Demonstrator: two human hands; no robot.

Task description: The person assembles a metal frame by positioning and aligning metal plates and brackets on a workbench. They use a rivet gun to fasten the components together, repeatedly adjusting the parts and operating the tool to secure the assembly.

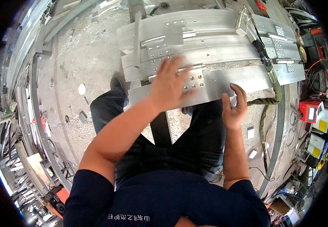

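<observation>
A long flat metal panel lies nearest to me, with a drilled hinge plate on it. My left hand, blurred by motion, is over the hinge with its fingers spread and nothing visible in them. At the panel's near edge is my right hand, thumb and fingers apart around nothing that shows. Whether either hand touches the metal is hard to tell. Beyond lie more long metal panels with similar hinges. A torch-like tool with a black grip and a sleeved cable rests across their right part.
A flat metal bar lies crosswise over the panels' left end. The green-sleeved cable bends down on the right. Near it stand a red box and shelves of clutter. Metal offcuts are heaped at the far left.
</observation>
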